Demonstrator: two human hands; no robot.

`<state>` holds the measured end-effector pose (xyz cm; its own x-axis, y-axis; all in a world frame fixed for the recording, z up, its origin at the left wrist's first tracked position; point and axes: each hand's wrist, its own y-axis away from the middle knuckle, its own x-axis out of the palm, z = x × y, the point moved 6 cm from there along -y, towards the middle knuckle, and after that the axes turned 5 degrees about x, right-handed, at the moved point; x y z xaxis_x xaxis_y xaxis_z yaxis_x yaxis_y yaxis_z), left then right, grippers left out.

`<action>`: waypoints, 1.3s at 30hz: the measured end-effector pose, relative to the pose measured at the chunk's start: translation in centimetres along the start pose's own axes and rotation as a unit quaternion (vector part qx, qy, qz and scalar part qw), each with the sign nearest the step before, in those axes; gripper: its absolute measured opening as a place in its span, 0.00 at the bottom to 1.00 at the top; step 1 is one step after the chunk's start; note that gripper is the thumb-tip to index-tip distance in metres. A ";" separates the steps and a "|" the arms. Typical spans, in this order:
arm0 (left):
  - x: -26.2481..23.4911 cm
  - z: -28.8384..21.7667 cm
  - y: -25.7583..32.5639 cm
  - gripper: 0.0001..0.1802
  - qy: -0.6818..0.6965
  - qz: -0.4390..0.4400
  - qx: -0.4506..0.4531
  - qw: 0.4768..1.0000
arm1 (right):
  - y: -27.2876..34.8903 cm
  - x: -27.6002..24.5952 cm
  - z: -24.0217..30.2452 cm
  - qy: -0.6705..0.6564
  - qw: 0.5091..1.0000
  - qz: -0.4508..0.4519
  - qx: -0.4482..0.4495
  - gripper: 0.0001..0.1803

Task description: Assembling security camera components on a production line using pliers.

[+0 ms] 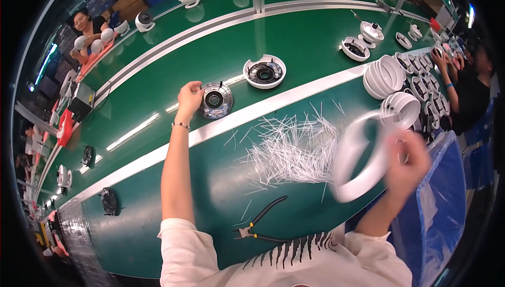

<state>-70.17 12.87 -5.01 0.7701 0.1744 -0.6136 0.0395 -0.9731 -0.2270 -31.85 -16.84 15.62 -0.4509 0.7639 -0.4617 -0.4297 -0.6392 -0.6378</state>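
My left hand [190, 99] reaches to the green conveyor, its fingers pinched at the left edge of a round black-and-silver camera part [223, 109] with a dark hole in its middle. At the right, my right hand [411, 163] is smeared by motion. It grips a white plastic ring-shaped housing [350, 189], which hangs tilted over the bench beside a heap of thin white strips [286, 150]. Just beyond my left hand, a white shell with a black inner part [264, 79] rests on the belt.
Diagonal cutters [258, 226] lie open near me. Stacked white rings [374, 81] and several black-and-white parts [421, 87] sit to the right, above a blue plastic-lined bin [444, 182]. A black part [109, 201] lies at left. Co-workers [468, 84] are along the line.
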 end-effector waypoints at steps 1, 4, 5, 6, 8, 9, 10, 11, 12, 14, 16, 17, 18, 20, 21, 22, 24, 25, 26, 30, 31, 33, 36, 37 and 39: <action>-0.1 0.3 0.9 0.13 0.065 -0.007 -0.008 0.998 | 2.0 3.5 0.2 -0.062 0.995 0.079 -0.013 0.08; 0.4 -1.7 4.7 0.10 0.300 0.023 -0.082 0.950 | 8.8 10.4 1.8 -0.141 0.950 0.275 0.037 0.09; 0.1 -2.2 5.9 0.11 0.369 0.031 -0.110 0.922 | 10.9 11.8 1.9 -0.137 0.939 0.315 0.031 0.09; -0.3 -3.0 6.9 0.12 0.402 0.047 -0.102 0.909 | 12.3 12.8 1.9 -0.138 0.927 0.347 0.034 0.09; -1.3 -4.6 8.7 0.12 0.451 0.059 -0.098 0.885 | 14.5 13.5 1.4 -0.120 0.925 0.361 0.016 0.09; -1.9 -5.4 8.9 0.12 0.460 0.080 -0.071 0.881 | 14.8 13.7 1.4 -0.106 0.928 0.358 -0.001 0.07; -2.5 -5.8 9.2 0.12 0.460 0.073 -0.074 0.882 | 15.0 13.7 1.5 -0.108 0.925 0.364 -0.004 0.07; -3.0 -6.7 9.4 0.12 0.471 0.082 -0.055 0.877 | 15.4 13.9 1.4 -0.055 0.917 0.394 -0.022 0.11; -3.3 -7.6 9.6 0.12 0.481 0.093 -0.035 0.871 | 15.7 14.1 1.4 -0.001 0.906 0.421 -0.040 0.16; -3.8 -8.5 10.1 0.12 0.488 0.088 -0.036 0.868 | 14.5 13.9 4.2 -0.005 0.908 0.407 -0.093 0.27; -3.7 -9.3 10.4 0.12 0.471 0.121 -0.021 0.873 | 14.9 14.2 6.5 0.000 0.878 0.457 -0.142 0.46; -3.2 -8.7 10.3 0.12 0.474 0.120 -0.020 0.872 | 16.0 14.7 6.9 0.007 0.841 0.523 -0.140 0.55; -3.1 -8.6 10.5 0.12 0.476 0.120 -0.020 0.871 | 17.1 15.2 7.1 0.024 0.805 0.571 -0.159 0.57; -3.0 -9.1 10.8 0.12 0.501 0.112 -0.026 0.858 | 17.6 15.3 7.3 0.028 0.794 0.585 -0.166 0.56; -3.0 -9.4 10.8 0.12 0.501 0.113 -0.025 0.858 | 17.9 15.3 7.3 0.031 0.781 0.599 -0.171 0.56; -3.2 -9.7 10.9 0.12 0.498 0.120 -0.023 0.858 | 17.8 15.2 7.3 0.030 0.780 0.600 -0.172 0.56; -3.6 -10.3 11.4 0.13 0.496 0.127 -0.022 0.859 | 17.4 15.1 7.4 0.000 0.773 0.608 -0.181 0.54; -3.7 -10.6 11.5 0.13 0.486 0.130 -0.030 0.864 | 16.8 15.0 7.3 0.000 0.772 0.609 -0.183 0.54; -3.6 -10.7 11.7 0.13 0.477 0.134 -0.038 0.868 | 15.2 14.6 7.4 -0.076 0.798 0.576 -0.156 0.55; -3.0 -11.8 12.2 0.13 0.464 0.154 -0.004 0.872 | 9.4 13.2 4.8 -0.311 0.897 0.314 0.012 0.58; -2.5 -12.3 12.4 0.12 0.475 0.162 -0.001 0.865 | 8.6 13.7 3.6 -0.340 0.891 0.294 0.068 0.57; -1.4 -13.0 13.1 0.12 0.493 0.180 0.006 0.851 | 7.7 15.2 3.6 -0.459 0.823 0.277 0.188 0.56; 0.3 -14.3 14.8 0.13 0.534 0.172 -0.001 0.828 | 8.5 15.8 4.2 -0.441 0.844 0.266 0.152 0.56; 0.9 -14.1 15.2 0.13 0.547 0.160 -0.023 0.821 | 8.7 15.8 4.3 -0.443 0.843 0.266 0.151 0.56; 1.8 -14.3 15.8 0.14 0.575 0.184 -0.040 0.797 | 8.5 15.3 4.4 -0.436 0.847 0.265 0.151 0.56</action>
<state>-59.05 -4.33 1.19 0.8116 -0.3321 0.4806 -0.3176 -0.9413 -0.1141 -45.78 -10.99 5.87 -0.9926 0.0907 0.0802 -0.1073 -0.9660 -0.2352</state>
